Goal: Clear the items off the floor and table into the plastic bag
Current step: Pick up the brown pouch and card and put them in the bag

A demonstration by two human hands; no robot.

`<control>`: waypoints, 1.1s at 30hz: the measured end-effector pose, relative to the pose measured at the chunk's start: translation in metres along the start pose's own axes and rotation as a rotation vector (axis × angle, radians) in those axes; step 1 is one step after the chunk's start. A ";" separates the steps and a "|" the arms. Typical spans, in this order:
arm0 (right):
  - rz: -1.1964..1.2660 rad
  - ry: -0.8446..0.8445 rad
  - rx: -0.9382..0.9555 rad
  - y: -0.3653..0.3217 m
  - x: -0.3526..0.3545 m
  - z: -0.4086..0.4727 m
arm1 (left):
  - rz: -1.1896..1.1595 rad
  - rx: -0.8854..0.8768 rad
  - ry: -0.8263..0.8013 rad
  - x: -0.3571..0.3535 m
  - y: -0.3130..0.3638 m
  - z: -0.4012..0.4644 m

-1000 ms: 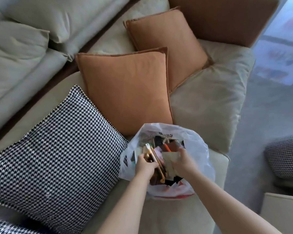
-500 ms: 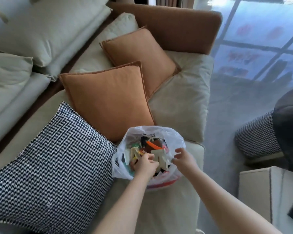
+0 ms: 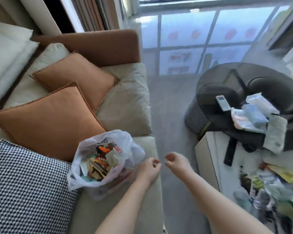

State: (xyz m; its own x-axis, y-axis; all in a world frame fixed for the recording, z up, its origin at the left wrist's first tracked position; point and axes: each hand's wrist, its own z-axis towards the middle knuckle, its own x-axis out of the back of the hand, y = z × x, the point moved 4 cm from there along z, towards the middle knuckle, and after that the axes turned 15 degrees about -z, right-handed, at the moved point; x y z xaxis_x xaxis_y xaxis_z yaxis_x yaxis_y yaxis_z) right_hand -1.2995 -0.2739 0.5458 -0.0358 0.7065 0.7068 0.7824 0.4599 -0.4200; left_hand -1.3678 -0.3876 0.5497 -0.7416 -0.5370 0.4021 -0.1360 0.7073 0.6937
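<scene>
Plastic bag [image 3: 107, 159] stands mouth-up on the sofa seat [image 3: 130, 105], near the seat's front edge, wedged against the houndstooth cushion [image 3: 29, 184] and the nearer orange cushion [image 3: 47, 124]. Judgement: the cushions prop it so the mouth keeps open for dropping things in. Bag holds a mixed load of packets and cards, an orange piece near the top; level is close to the rim.

Left hand [image 3: 149, 169]: beside the bag's right wall, above the seat edge, fingers loosely curled, nothing held. Whether it touches the plastic, cannot tell. Right hand [image 3: 176, 162]: out over the floor gap, clear of the bag, fingers loosely curled, empty.

Remaining work, judged from the layout: white bench [image 3: 210, 159] at right carries a blurred heap of wrappers [image 3: 269, 188], too smeared to itemise. Round dark glass bench [image 3: 215, 85] behind it carries a white remote [image 3: 223, 103], pale tissue packs [image 3: 254, 112] and a grey cloth [image 3: 276, 134] that overhangs its near edge. A black strap-like piece [image 3: 230, 152] hangs down by the white bench.

Room to move: a bare grey floor strip [image 3: 172, 115] runs between sofa front and both benches, so the right hand has an open path across. Bag sits near the seat's edge; a heavy drop on that side could tip it floorward.
</scene>
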 end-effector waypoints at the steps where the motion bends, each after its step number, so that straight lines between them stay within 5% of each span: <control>1: 0.010 0.008 -0.014 0.020 0.005 -0.008 | 0.012 -0.014 -0.016 -0.019 0.005 -0.007; 19: 0.243 0.191 -0.424 0.369 0.023 -0.228 | 0.430 -0.220 -0.346 -0.323 0.033 -0.185; 33: 0.432 0.322 -0.761 0.469 -0.089 -0.356 | 0.883 -0.421 -0.674 -0.438 -0.043 -0.266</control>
State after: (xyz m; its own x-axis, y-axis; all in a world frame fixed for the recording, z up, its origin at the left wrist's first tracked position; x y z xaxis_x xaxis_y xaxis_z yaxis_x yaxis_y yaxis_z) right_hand -0.7083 -0.3123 0.4882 0.4384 0.4989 0.7476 0.8887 -0.3649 -0.2776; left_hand -0.8623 -0.3052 0.5031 -0.6834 0.5003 0.5316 0.7293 0.4369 0.5265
